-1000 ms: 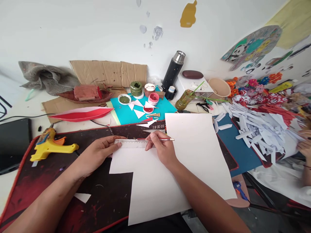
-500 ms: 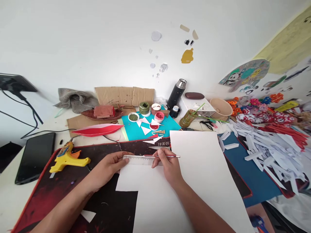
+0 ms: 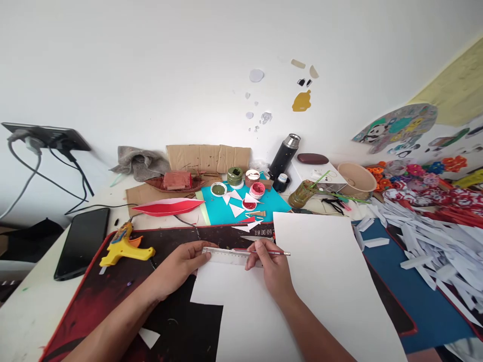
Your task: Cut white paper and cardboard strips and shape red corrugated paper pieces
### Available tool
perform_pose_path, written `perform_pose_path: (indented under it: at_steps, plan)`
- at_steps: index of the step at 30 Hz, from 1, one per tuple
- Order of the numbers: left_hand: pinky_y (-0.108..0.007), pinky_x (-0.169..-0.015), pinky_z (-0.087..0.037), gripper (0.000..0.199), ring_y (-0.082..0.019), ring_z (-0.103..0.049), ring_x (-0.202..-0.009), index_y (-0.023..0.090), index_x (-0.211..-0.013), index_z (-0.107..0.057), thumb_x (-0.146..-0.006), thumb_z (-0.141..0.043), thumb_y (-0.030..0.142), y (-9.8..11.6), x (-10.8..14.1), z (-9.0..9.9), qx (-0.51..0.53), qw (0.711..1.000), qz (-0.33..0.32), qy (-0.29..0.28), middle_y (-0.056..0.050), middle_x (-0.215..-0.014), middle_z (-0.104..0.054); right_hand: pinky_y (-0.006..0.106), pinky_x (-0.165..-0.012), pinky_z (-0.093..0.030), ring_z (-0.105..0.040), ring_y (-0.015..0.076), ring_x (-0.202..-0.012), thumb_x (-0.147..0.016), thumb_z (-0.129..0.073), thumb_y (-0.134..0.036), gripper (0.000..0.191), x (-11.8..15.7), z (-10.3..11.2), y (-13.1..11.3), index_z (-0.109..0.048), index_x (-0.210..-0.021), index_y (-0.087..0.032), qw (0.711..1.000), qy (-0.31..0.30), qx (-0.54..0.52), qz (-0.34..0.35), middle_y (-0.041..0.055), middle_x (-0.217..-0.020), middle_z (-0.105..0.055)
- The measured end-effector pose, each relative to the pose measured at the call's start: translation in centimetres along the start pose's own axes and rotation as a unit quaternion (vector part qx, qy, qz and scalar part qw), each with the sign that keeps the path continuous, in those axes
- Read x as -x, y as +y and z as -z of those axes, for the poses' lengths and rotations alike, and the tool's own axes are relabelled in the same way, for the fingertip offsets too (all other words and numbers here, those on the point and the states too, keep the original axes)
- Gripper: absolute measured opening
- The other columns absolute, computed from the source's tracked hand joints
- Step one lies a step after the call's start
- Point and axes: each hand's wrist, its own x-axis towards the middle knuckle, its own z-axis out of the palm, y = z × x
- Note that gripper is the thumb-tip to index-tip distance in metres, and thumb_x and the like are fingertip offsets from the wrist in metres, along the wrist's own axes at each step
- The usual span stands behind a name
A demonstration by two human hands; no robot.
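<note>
A large sheet of white paper (image 3: 313,296) with a stepped cut at its left side lies on a dark desk mat. Along its top left edge is a clear ruler (image 3: 226,256). My left hand (image 3: 188,259) pinches the ruler's left end between thumb and fingers. In my right hand (image 3: 269,264) is a dark red pencil (image 3: 279,252), held nearly flat with its tip pointing left along the ruler's upper edge. The right fingers also rest over the ruler's right part. Just behind that hand, a pointed metal blade (image 3: 252,238) lies on the mat, partly hidden.
On the left are a yellow glue gun (image 3: 126,246) and a black tablet (image 3: 83,244). Paint jars (image 3: 234,177) stand on a blue sheet (image 3: 211,213) behind the paper. A black flask (image 3: 284,156) leans nearby. White paper strips (image 3: 426,246) are heaped at right.
The view has shifted, so everything appears further right and slightly lower. Both hands keep their hold, and the pencil stays at the ruler's upper edge.
</note>
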Motion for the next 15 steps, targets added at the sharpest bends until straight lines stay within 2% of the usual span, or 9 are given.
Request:
perform_pose_path:
  at_steps: [4,10,15]
  plan:
    - [-0.03,-0.07,-0.052,0.059,-0.023,-0.07,-0.078,0.018,-0.11,-0.081,-0.071,-0.089,0.062,-0.18,-0.03,0.08,0.007,1.0,0.002,-0.007,-0.008,-0.096,-0.082,0.036,-0.067,-0.055,-0.067,0.0205,-0.056,-0.094,-0.068,-0.073,0.054,-0.04,0.04,0.01,-0.07,-0.081,-0.021,1.0,-0.004,0.001,-0.002,0.0017,-0.054,-0.068]
    - [-0.031,-0.069,-0.051,0.063,-0.024,-0.069,-0.078,0.016,-0.114,-0.08,-0.077,-0.083,0.066,-0.25,-0.06,0.13,-0.01,1.0,0.003,-0.006,-0.009,-0.095,-0.081,0.035,-0.067,-0.055,-0.067,0.0204,-0.056,-0.094,-0.068,-0.073,0.054,-0.01,-0.01,0.0,-0.07,-0.081,-0.021,1.0,-0.004,0.0,0.003,0.0024,-0.055,-0.069]
    - [-0.03,-0.068,-0.05,0.058,-0.024,-0.068,-0.076,0.017,-0.11,-0.081,-0.075,-0.086,0.063,-0.02,-0.04,0.04,-0.02,1.0,0.002,-0.005,-0.008,-0.092,-0.081,0.035,-0.066,-0.055,-0.068,0.0205,-0.055,-0.094,-0.069,-0.073,0.053,-0.02,-0.06,-0.17,-0.071,-0.081,-0.021,1.0,-0.005,-0.001,0.006,0.0021,-0.055,-0.069]
